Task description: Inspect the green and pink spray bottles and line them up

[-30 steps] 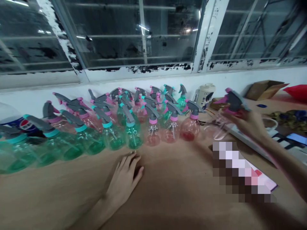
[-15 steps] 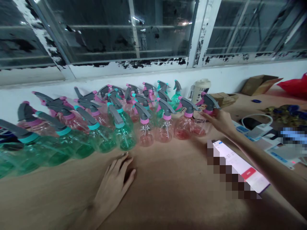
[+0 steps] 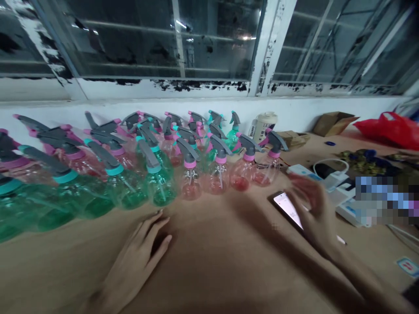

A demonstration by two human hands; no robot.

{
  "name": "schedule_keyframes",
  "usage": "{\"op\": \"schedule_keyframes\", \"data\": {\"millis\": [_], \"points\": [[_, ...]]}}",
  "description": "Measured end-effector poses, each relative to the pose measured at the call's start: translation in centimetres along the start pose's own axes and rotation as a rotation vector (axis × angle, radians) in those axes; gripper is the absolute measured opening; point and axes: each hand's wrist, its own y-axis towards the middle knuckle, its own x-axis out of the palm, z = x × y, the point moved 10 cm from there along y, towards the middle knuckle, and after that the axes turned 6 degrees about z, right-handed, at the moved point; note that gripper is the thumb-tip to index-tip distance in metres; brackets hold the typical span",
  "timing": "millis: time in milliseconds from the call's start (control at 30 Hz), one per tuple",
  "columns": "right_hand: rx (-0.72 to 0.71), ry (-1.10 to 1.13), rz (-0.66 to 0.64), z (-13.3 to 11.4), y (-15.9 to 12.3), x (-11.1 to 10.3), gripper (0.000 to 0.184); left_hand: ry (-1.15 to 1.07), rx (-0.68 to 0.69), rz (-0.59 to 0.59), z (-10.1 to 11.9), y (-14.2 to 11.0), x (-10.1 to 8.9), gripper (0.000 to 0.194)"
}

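My left hand (image 3: 139,255) rests open on the table, fingers stretched out, just in front of a green spray bottle (image 3: 161,189). Over the phone (image 3: 288,209) is my right hand (image 3: 310,209), its fingers smeared by motion; it covers much of the screen. I cannot make out anything in its grasp. The pink spray bottle (image 3: 266,171) at the right end of the front row stands upright, apart from the hand. Other pink bottles, such as the spray bottle (image 3: 240,179) beside it, continue the row leftward. All have grey trigger heads with pink or turquoise collars.
Along the wall below the window (image 3: 157,39), several more pink and green spray bottles stand crowded together. Behind the row's right end is a coffee cup (image 3: 266,126). On the right lie cardboard boxes (image 3: 334,123), a red bag (image 3: 389,131), brass-coloured parts (image 3: 363,161) and white power strips (image 3: 350,213).
My right hand has let go of the rightmost pink spray bottle and come back toward me over the phone. My left hand stays on the table. The view has turned slightly right.
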Motion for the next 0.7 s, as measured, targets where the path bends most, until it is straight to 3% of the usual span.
{"op": "schedule_keyframes", "data": {"millis": [67, 167, 300, 500, 600, 700], "points": [[-0.07, 0.005, -0.17, -2.5, -2.6, 2.5, 0.027, -0.016, -0.03, -0.009, -0.6, -0.4, -0.6, 0.033], [-0.165, 0.09, -0.494, -6.7, -6.5, 7.5, 0.021, -0.023, -0.066, -0.001, -1.8, -1.7, -2.4, 0.032], [-0.35, 0.243, -0.727, -12.6, -10.9, 12.3, 0.019, -0.015, -0.149, 0.088, -5.1, -4.5, -6.5, 0.029], [-0.506, 0.289, -0.856, -17.5, -15.2, 16.7, 0.017, -0.007, -0.502, 0.359, -14.2, -9.8, -15.4, 0.033], [-0.582, 0.275, -0.874, -19.0, -16.2, 17.6, 0.018, 0.027, -0.656, 0.39, -18.5, -11.4, -19.1, 0.037], [-0.645, 0.284, -0.856, -19.9, -16.6, 17.7, 0.018, 0.121, -0.756, 0.497, -22.3, -12.3, -23.1, 0.042]]}}
